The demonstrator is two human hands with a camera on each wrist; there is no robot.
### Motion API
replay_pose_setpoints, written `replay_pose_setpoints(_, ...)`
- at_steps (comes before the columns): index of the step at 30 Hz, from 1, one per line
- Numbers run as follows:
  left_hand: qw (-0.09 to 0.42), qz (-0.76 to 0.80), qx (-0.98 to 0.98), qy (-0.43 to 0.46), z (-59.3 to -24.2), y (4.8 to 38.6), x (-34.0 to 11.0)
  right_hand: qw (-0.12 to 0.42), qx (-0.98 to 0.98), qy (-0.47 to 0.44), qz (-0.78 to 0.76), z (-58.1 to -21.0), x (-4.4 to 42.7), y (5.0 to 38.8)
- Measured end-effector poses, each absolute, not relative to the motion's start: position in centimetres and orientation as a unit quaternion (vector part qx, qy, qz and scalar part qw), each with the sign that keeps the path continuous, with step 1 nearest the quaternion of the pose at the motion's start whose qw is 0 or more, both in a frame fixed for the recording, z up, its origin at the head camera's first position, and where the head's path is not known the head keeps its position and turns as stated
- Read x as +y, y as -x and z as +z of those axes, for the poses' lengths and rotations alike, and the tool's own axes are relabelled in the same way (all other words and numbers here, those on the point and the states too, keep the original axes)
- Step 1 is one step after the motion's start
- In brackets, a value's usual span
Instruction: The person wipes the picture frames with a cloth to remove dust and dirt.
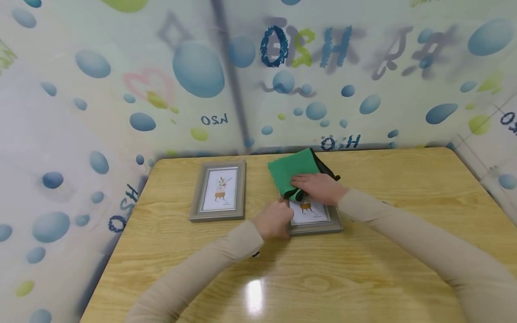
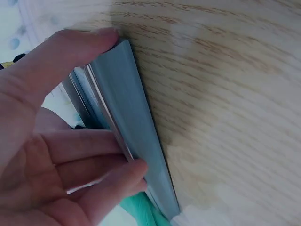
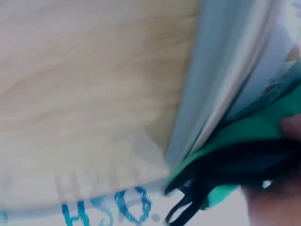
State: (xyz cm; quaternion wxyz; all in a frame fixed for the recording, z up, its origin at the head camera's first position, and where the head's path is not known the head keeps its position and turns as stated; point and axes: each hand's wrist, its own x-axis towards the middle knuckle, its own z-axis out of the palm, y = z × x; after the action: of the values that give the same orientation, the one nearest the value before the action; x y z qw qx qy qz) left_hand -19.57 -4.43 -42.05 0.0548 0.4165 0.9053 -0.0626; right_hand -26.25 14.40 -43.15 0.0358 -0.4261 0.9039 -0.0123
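In the head view, a grey picture frame (image 1: 316,230) with a plant print lies on the table under both hands. My left hand (image 1: 274,220) holds its left side; in the left wrist view the thumb (image 2: 94,44) is at one corner and the fingers lie along the moulding. My right hand (image 1: 321,186) rests with extended fingers on a green cloth (image 1: 292,166) with black edging, spread over the frame's upper part. The right wrist view shows a black loop (image 3: 186,207) on the cloth. The right thumb is hidden in the head view.
A second grey picture frame (image 1: 243,193) with a similar print lies to the left on the wooden table (image 1: 202,278). Behind the table stands a wall (image 1: 250,89) patterned with blue drops and lettering; another wall (image 1: 60,157) borders the left side.
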Motion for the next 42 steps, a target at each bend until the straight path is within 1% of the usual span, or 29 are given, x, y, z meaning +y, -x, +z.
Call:
replay_pose_setpoints(3,0.052,-0.061,0.905,-0.418,-42.1,19.5,-4.2,0.017,0.923,0.377,0.072,-42.9,15.1,25.6)
replay_pose_setpoints(6,0.046,-0.067,0.905,-0.418,-42.0,19.5,-4.1,-0.004,0.937,0.327,0.12,-42.8,15.1,24.8)
replay_pose_setpoints(9,0.037,-0.073,0.901,-0.426,-42.0,19.5,-4.0,-0.022,0.948,0.301,0.106,-42.9,14.5,24.2)
replay_pose_setpoints(10,0.036,-0.074,0.9,-0.429,-42.0,19.5,-4.0,-0.02,0.951,0.297,0.087,-42.9,14.2,24.1)
replay_pose_setpoints(12,0.036,-0.074,0.897,-0.434,-42.1,19.5,-4.0,-0.008,0.955,0.294,0.035,-42.8,13.6,24.1)
replay_pose_setpoints(17,0.042,-0.075,0.898,-0.431,-42.2,19.7,-4.2,0.066,0.947,0.306,-0.064,-41.9,12.6,25.3)
replay_pose_setpoints(21,0.042,-0.076,0.899,-0.429,-42.1,19.8,-4.3,0.116,0.925,0.34,-0.122,-41.7,12.4,26.7)
replay_pose_setpoints(25,0.052,-0.068,0.897,-0.434,-42.2,19.9,-4.3,0.139,0.901,0.375,-0.17,-42.2,12.8,27.2)
replay_pose_setpoints(26,0.042,-0.06,0.894,-0.443,-43.1,20.3,-4.3,0.145,0.895,0.382,-0.181,-42.3,13.0,27.2)
replay_pose_setpoints(30,0.053,-0.058,0.892,-0.446,-43.1,20.1,-4.2,0.167,0.871,0.414,-0.206,-42.6,14.1,27.1)
replay_pose_setpoints(32,0.057,-0.058,0.89,-0.448,-43.1,20.0,-4.1,0.179,0.864,0.428,-0.195,-42.6,14.6,26.9)
replay_pose_setpoints(33,0.071,-0.066,0.892,-0.441,-42.2,19.5,-4.0,0.183,0.865,0.43,-0.182,-42.4,14.8,26.8)
replay_pose_setpoints(37,0.067,-0.074,0.893,-0.438,-42.4,19.4,-3.8,0.168,0.888,0.416,-0.098,-41.6,15.2,26.3)
replay_pose_setpoints(42,0.077,-0.079,0.903,-0.415,-42.1,19.5,-3.6,0.118,0.92,0.374,0.024,-41.0,15.3,25.8)
